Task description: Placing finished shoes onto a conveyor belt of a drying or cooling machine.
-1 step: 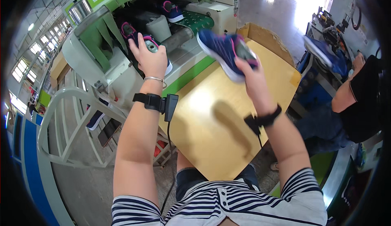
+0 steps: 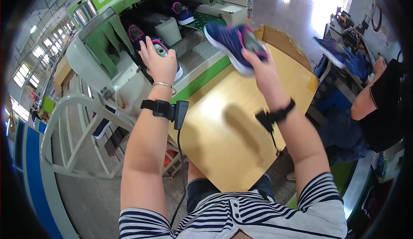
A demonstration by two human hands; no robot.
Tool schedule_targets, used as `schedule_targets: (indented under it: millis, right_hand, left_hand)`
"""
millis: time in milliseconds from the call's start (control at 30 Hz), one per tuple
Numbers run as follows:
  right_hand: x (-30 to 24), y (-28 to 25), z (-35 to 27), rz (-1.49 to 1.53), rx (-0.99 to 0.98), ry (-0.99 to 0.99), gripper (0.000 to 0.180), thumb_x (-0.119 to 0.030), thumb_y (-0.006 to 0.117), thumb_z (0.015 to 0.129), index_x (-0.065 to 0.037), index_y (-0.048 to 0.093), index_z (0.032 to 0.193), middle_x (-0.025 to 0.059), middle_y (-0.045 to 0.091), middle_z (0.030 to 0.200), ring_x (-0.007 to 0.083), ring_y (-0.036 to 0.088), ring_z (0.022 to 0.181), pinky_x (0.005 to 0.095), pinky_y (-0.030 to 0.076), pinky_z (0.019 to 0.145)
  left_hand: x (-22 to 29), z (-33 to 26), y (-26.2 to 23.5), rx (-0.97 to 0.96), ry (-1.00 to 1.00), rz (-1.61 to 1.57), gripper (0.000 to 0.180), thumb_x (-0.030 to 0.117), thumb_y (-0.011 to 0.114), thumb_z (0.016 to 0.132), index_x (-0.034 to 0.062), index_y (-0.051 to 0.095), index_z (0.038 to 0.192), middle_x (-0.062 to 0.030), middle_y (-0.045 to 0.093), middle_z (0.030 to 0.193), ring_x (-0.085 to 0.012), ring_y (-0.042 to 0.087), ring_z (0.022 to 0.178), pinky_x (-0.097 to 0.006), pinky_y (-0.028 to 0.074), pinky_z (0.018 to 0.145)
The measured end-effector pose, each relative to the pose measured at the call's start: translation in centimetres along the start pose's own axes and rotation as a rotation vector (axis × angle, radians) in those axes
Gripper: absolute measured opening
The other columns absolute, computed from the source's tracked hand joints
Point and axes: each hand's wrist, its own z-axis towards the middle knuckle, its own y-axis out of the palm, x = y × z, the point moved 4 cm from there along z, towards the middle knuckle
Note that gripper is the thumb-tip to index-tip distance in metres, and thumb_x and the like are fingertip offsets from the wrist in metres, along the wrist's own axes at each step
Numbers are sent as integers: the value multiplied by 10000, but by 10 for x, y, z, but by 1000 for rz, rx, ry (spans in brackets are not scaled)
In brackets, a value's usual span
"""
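My right hand (image 2: 263,69) is closed on the heel end of a navy sneaker (image 2: 228,41) with pink collar trim and a white sole. That shoe hangs above the tan board, toe pointing to the far left, slightly blurred. At the machine's opening, my left hand (image 2: 160,64) grips a second navy sneaker (image 2: 179,72), its fingers and thumb around the collar; much of this shoe lies under the hand. Just beyond my left fingers is another navy and pink sneaker (image 2: 136,32). One more sneaker (image 2: 183,14) rests deeper in on the green conveyor belt (image 2: 208,22).
A tan board (image 2: 211,153) spans the space before me, with a cardboard box edge (image 2: 286,38) behind it. At left stand a white tubular rack (image 2: 56,131), a phone (image 2: 116,141) and another sneaker (image 2: 101,127). A co-worker's blue-gloved hand (image 2: 356,62) holds a shoe (image 2: 330,51) at right.
My right hand has lifted the sneaker slightly farther from me and a little left. My left hand stays nearly in place. At right, the co-worker's shoe has shifted left and changed its tilt.
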Motion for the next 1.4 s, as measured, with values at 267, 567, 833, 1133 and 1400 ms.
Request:
schedule_targets:
  millis: [267,567,833,1133,1400]
  right_hand:
    - [46,76,159,-758,-32,-87,621,-274,777,811,18,546,1308,264,657,1192,392,631,1131,414,481,987]
    - [84,76,152,-563,151,-326,570,-152,660,897,28,443,1392,303,535,1331,452,533,1223,466,428,1041]
    - [167,34,34,-1396,-229,-172,573,-356,585,924,25,519,1347,227,440,1467,410,375,1384,573,297,1114]
    - [173,-89,-11,-835,165,354,1098,-583,677,857,93,145,1539,328,268,1561,453,217,1480,559,215,1191]
    - [205,-80,31,-939,295,24,754,-137,707,715,-84,418,1409,256,473,1368,450,410,1299,529,355,1090]
  left_hand:
    - [-16,18,3,-39,75,-162,879,223,659,779,46,280,1552,-218,253,1596,-399,246,1477,-481,255,1186]
    - [-24,41,3,-138,10,-215,1002,381,777,798,-9,246,1553,-249,209,1607,-375,230,1494,-407,221,1211]
    - [-3,-9,-22,23,195,-322,996,431,765,859,0,207,1563,-292,97,1627,-388,129,1521,-416,164,1219]
    - [-110,-251,-34,-988,-106,433,1093,597,694,823,43,147,1590,-277,36,1644,-459,58,1516,-671,122,1159]
    - [-134,-277,-20,-1094,-142,585,1243,784,614,769,44,65,1603,-175,-37,1678,-397,-50,1539,-692,217,1139]
